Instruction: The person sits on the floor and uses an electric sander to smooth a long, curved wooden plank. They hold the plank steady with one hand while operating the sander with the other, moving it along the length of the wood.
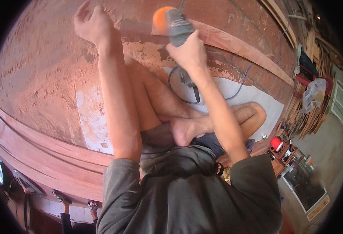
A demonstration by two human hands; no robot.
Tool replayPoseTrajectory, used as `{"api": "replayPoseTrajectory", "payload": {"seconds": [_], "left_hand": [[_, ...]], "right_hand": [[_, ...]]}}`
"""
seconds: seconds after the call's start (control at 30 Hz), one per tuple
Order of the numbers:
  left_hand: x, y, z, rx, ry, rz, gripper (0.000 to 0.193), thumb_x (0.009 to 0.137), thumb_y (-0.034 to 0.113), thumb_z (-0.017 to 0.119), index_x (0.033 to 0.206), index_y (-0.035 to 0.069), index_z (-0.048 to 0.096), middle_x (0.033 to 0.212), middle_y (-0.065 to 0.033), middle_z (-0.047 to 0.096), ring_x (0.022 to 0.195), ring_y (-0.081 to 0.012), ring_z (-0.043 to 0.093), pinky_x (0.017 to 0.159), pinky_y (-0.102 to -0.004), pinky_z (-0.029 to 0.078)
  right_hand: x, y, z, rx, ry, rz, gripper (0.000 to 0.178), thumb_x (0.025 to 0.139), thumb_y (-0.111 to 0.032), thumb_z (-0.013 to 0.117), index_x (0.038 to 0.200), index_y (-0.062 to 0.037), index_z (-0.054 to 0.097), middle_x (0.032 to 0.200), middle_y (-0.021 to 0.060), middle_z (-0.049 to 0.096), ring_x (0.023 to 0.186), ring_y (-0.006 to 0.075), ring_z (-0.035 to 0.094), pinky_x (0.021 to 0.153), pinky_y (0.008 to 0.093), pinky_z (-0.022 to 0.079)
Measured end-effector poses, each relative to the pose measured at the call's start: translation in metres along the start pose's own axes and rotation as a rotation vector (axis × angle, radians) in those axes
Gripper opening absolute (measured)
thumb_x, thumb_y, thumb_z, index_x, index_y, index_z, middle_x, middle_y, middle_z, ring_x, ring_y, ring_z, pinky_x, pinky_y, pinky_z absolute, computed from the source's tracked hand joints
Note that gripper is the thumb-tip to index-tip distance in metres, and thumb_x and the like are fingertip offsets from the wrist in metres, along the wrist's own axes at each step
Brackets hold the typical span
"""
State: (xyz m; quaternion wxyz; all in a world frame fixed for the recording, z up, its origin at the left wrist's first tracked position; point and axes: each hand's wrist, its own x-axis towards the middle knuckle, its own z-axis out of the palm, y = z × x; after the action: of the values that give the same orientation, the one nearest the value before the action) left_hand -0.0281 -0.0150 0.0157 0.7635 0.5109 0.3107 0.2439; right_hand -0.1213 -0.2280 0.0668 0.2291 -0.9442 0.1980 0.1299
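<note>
My right hand (pixel 191 50) is closed round the dark body of a power sander (pixel 179 29), which is smeared by motion. Its round orange disc (pixel 163 18) is over the left end of a long reddish wooden plank (pixel 234 45). Whether the disc touches the wood I cannot tell. Off to the left, my left hand (pixel 95 25) is raised over the dusty floor, fingers loosely curled and apart, with nothing seen in it. On a white sheet (pixel 253 93) by my crossed legs lies a second dark power tool (pixel 188 80) with a black handle.
A blue cable (pixel 244 76) runs across the sheet and plank. Long boards (pixel 46 156) lie at my left. Stacked wood strips (pixel 315 101), a clear plastic bag (pixel 315 91) and a rack with a red container (pixel 276 143) are at right. Another person's feet (pixel 92 204) show at lower left.
</note>
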Motion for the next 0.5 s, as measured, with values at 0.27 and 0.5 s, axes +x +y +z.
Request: {"api": "replayPoseTrajectory", "payload": {"seconds": [0.27, 0.5], "left_hand": [[-0.005, 0.007, 0.006, -0.077, 0.039, -0.051, 0.030, 0.091, -0.003, 0.066, 0.120, 0.003, 0.065, 0.104, -0.0062, 0.069, 0.090, -0.0112, 0.065, 0.074, -0.0264, 0.050], [-0.004, 0.017, 0.009, -0.065, 0.022, -0.084, 0.020, 0.101, 0.006, 0.058, 0.119, 0.000, 0.064, 0.100, -0.0100, 0.072, 0.088, -0.0139, 0.067, 0.076, -0.0264, 0.052]], "right_hand": [[0.027, -0.010, -0.007, 0.004, -0.009, -0.038, 0.068, 0.073, -0.025, 0.079, 0.119, 0.0146, 0.048, 0.102, 0.0358, 0.070, 0.101, 0.0469, 0.071, 0.090, 0.0488, 0.059], [0.027, -0.009, 0.002, 0.005, 0.021, -0.132, 0.073, 0.072, -0.026, 0.079, 0.121, 0.0181, 0.047, 0.103, 0.0364, 0.070, 0.100, 0.0474, 0.072, 0.090, 0.0481, 0.059]]}}
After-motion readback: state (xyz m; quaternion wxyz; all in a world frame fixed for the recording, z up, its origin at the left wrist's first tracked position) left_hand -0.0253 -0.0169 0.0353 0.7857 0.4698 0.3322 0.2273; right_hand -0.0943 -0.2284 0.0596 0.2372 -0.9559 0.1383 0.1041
